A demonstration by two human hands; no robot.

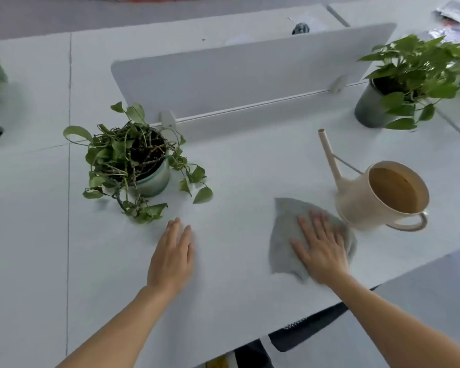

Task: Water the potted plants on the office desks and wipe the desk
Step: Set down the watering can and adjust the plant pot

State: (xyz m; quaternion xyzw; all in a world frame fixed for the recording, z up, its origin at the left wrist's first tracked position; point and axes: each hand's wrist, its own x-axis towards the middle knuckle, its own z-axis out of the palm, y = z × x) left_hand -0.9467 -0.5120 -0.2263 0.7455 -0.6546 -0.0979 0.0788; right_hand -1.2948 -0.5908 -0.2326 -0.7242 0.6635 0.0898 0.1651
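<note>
On the white desk, right hand presses flat on the grey cloth; left hand rests spread beside it.

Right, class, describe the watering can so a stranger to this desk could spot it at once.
Start at the white divider panel across the desk, then look to its near right. Beside the grey cloth under the right hand stands the watering can: the only cream vessel, long thin spout, no plant.
</note>
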